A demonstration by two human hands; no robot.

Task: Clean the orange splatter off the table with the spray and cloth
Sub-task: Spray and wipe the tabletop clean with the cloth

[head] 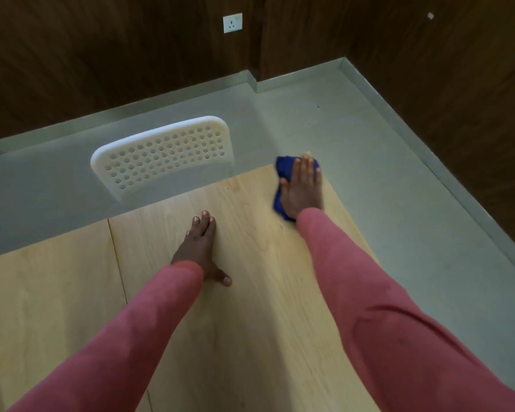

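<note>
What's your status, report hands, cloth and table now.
Right hand flat on blue cloth, far right table corner. Left hand flat on bare wood. No spray or orange splatter in view. Nothing blocking.

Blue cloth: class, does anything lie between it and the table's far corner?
Nothing visible does. The right hand presses the blue cloth flat on the table, already at that corner.

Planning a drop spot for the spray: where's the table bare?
Bare wood left of the seam, and between the left hand and right sleeve. Crowded at the far right corner: right hand presses the blue cloth there.
</note>
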